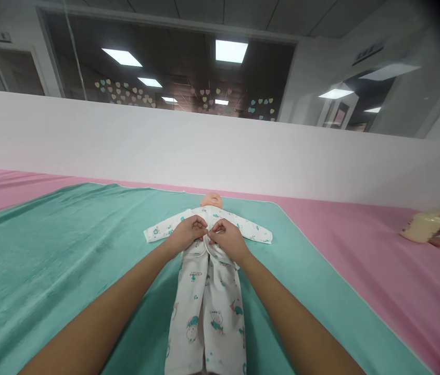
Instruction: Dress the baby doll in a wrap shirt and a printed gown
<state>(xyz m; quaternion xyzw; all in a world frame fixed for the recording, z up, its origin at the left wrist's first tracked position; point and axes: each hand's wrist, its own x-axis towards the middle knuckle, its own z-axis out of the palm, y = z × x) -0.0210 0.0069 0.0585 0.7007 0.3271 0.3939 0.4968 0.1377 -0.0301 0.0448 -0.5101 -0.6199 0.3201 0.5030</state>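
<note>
A baby doll (212, 200) lies on its back on a teal blanket (98, 245), its head at the far end. It wears a white long-sleeved top (256, 230) with small prints, sleeves spread out to both sides. White printed trousers (223, 307) stretch toward me. My left hand (188, 232) and my right hand (228, 237) meet at the middle of the top's front. Fingertips of both are pinched close together on the top's front edges. Whether a fastener is between them is too small to tell.
A pink cloth (344, 229) extends under and beyond the blanket. At the right edge is a pale yellow object (423, 225), with a skin-toned shape and white material against it. Behind stands a low white wall (220, 151) with windows above.
</note>
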